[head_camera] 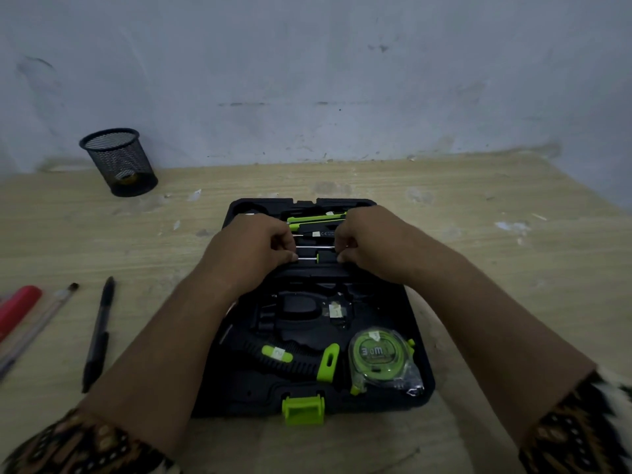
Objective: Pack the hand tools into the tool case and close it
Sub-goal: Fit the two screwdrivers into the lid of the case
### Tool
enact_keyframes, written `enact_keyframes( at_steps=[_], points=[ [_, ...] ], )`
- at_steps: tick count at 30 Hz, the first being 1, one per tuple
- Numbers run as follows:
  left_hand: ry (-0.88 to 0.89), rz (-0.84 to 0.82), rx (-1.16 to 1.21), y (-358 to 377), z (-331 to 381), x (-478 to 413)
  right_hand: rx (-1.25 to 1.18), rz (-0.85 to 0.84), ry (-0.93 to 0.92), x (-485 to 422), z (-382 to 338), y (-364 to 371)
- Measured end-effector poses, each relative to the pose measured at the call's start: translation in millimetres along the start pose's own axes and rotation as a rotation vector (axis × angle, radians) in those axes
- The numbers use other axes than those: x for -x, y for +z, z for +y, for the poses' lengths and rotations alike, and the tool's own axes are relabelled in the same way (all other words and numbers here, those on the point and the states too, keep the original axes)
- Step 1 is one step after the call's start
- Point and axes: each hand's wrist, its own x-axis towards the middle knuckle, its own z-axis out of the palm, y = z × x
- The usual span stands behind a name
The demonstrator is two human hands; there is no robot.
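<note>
Red marker (18, 307), clear pen (41, 323), black pen (99, 333) on table (478, 206) at left; mesh cup (119, 162) behind. Open tool case (419, 354) centre. Left hand (254, 249) and right hand (367, 244) pinch opposite ends of 1 screwdriver (313, 258), probably seated in its slot. Tape measure (376, 357) in case, right.

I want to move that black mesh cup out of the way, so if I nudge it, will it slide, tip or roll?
The mesh cup looks light: it is thin wire mesh with little visible inside. It would probably slide easily on the smooth wooden table. Being taller than wide, a push near its rim might tip it, and on its round side it could roll.
</note>
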Motion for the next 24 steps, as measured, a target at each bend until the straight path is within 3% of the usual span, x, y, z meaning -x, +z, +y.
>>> enact_keyframes(
  at_steps=[12, 24],
  points=[
    [0.013, 0.0, -0.197, -2.4, 2.2, -2.0, 0.133, 0.064, -0.08, 3.2, -2.6, 19.1],
    [0.011, 0.002, -0.167, -7.0, 5.3, 1.7, 0.218, -0.048, 0.05, 12.5, -35.7, 3.4]
  ],
)
